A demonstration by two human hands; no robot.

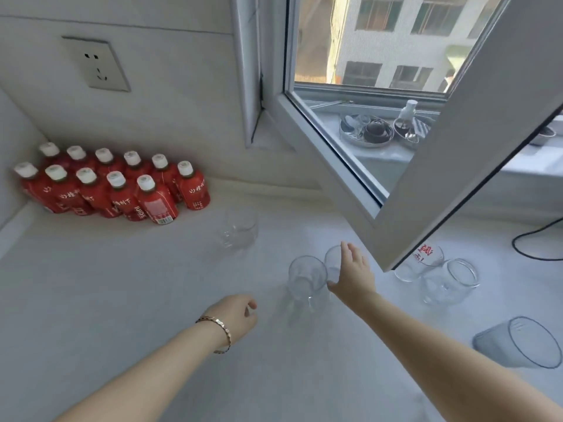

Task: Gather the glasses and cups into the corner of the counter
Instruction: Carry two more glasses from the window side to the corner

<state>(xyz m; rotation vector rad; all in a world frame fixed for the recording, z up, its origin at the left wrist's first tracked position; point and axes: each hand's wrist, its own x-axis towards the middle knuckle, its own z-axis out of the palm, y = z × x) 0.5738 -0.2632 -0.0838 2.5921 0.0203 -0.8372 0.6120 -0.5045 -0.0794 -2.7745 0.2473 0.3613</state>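
Several clear glasses stand on the white counter (128, 284). Two blurred ones (237, 229) sit near the middle. A tall glass (306, 278) stands in front of me, with another glass (332, 260) right behind it. My right hand (355, 271) lies against that rear glass, fingers spread and not closed around it. My left hand (236, 315) hovers low over the counter to the left, fingers curled on nothing. Further right are a glass with red lettering (423, 261), a plain glass (455, 281) and a frosted grey cup (521, 342).
Several red juice bottles (112, 187) with white caps fill the back left corner. An open window sash (441, 141) juts over the counter above the right-hand glasses. A black cable (536, 239) lies at far right. Metal dishes (365, 130) sit on the sill.
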